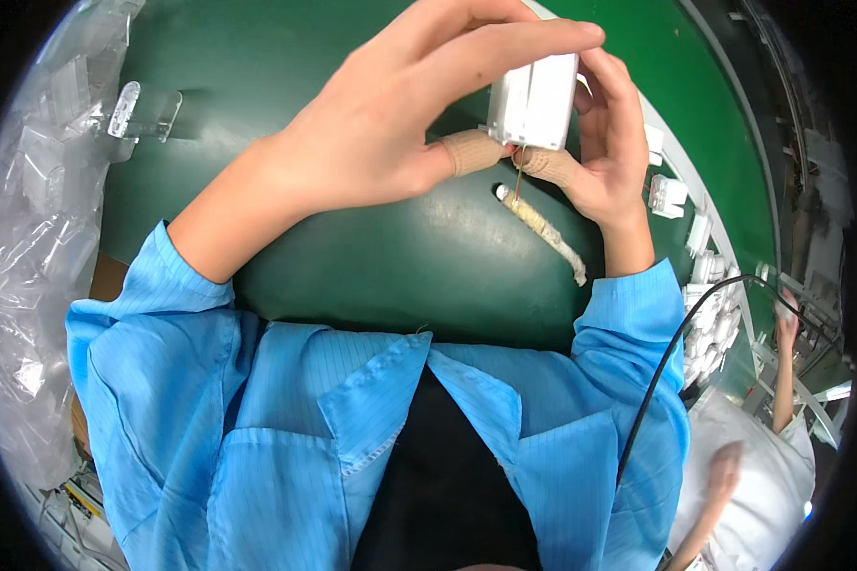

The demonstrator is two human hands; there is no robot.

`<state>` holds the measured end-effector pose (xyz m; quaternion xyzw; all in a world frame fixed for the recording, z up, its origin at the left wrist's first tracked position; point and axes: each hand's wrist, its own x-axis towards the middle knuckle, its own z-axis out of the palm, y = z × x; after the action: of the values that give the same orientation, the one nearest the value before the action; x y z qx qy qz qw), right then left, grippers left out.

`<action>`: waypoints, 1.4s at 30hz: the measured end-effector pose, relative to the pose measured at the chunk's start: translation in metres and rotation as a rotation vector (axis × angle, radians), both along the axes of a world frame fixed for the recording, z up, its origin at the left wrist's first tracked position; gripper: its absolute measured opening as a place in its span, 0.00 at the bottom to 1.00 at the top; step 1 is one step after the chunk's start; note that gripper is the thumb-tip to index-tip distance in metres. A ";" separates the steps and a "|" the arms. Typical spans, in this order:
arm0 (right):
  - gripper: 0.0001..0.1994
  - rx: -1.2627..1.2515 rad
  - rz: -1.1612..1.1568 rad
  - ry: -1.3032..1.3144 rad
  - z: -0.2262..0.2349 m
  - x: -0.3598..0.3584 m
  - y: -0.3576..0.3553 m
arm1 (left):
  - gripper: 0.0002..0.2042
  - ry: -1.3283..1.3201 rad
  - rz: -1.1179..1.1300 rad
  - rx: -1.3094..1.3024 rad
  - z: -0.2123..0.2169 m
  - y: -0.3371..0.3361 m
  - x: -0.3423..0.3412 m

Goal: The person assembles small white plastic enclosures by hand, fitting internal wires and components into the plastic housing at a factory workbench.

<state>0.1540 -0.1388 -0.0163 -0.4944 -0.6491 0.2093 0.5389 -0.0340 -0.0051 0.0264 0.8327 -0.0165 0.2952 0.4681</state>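
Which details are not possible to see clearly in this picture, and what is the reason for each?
All in the head view:
- Far side of the white box: turned away from the camera.
- Some fingertips of the right hand: hidden behind the box.
- Top of the left hand: cut off by the upper edge.
- Upper end of the thin strand: too small to trace.
- Co-worker's lower hand: blurred.
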 end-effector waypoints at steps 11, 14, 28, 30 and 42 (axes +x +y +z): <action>0.46 -0.025 -0.023 -0.143 0.012 0.004 0.000 | 0.34 -0.597 -0.015 0.537 -0.043 0.024 0.038; 0.46 -0.005 -0.079 -0.235 0.014 0.004 -0.001 | 0.34 -0.621 -0.064 0.511 -0.046 0.026 0.045; 0.40 0.012 -0.222 -0.569 0.034 -0.005 -0.006 | 0.34 0.043 -0.050 0.230 -0.006 0.011 0.007; 0.41 0.033 -0.181 -0.508 0.035 -0.010 0.000 | 0.34 -0.391 -0.104 0.321 -0.049 0.026 0.039; 0.38 0.039 -0.168 -0.349 0.027 -0.005 -0.001 | 0.33 -0.603 -0.233 0.400 -0.029 0.022 0.032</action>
<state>0.1491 -0.1394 0.0106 -0.5650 -0.6932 0.0620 0.4431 -0.0020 0.0166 -0.0024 0.7757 -0.3055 0.4629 0.3011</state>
